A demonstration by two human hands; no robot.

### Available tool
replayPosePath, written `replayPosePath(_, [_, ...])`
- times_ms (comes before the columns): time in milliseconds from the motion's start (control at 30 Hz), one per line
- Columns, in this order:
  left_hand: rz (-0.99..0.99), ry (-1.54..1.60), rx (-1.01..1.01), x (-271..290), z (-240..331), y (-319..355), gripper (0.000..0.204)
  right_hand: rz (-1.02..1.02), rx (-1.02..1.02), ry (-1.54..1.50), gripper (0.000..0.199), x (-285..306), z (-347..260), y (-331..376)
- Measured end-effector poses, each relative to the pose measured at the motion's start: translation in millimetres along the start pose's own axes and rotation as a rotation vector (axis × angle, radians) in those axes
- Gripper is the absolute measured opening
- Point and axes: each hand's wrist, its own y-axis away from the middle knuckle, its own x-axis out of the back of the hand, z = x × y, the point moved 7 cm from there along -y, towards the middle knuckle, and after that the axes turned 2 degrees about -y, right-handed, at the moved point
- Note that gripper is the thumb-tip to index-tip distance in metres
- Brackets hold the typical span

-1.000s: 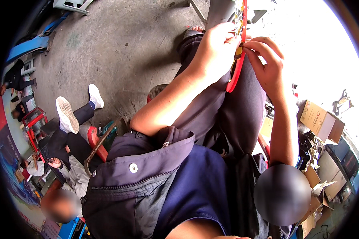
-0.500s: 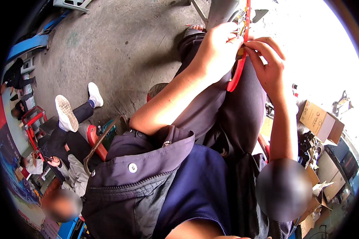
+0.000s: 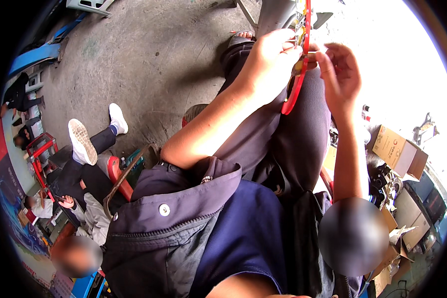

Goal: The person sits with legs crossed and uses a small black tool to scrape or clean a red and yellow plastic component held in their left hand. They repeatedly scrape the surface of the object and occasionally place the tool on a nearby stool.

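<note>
Right hand (image 3: 345,84) shifted right, fingers eased from tight pinch to loose curl beside red curved strip (image 3: 296,94), upper centre of frame; glare there, cannot tell whether anything is held. Left hand (image 3: 270,62) pinches strip from left side. Strip judged light, thin, springy, possibly brittle; hold by edges near pinch. Cardboard box (image 3: 392,147), right of frame: flaps open, contents not discernible.

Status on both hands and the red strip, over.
Left hand: gripping curved red strip. Right hand: beside strip, contact unclear. Strip's near end over dark trousers; left hand partly blocks the view.
</note>
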Motion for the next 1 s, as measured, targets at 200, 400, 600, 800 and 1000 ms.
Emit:
replayPosePath(200, [0.045, -0.227, -0.019, -2.6, 15.1, 9.8, 0.024, -0.196, -0.434, 0.086, 0.027, -2.1, 15.0, 14.8])
replayPosePath(400, [-0.014, -0.192, -0.054, 2.9, 2.9, 4.3, 0.028, -0.222, -0.445, -0.229, 0.022, -19.4, 24.3, 19.1])
replayPosePath(600, [-0.042, -0.257, -0.029, 7.5, 1.4, 4.5, 0.027, -0.215, -0.607, -0.361, 0.015, -18.9, 33.7, 24.5])
replayPosePath(800, [-0.010, -0.297, -0.048, 9.7, 7.4, 10.3, 0.031, -0.130, -0.382, -0.432, 0.014, -19.5, 21.2, 20.9])
replayPosePath(1000, [-0.021, -0.488, -0.044, 14.8, 7.8, 15.3, 0.039, -0.276, -0.117, 0.040, 0.021, -11.6, 3.1, 7.8])
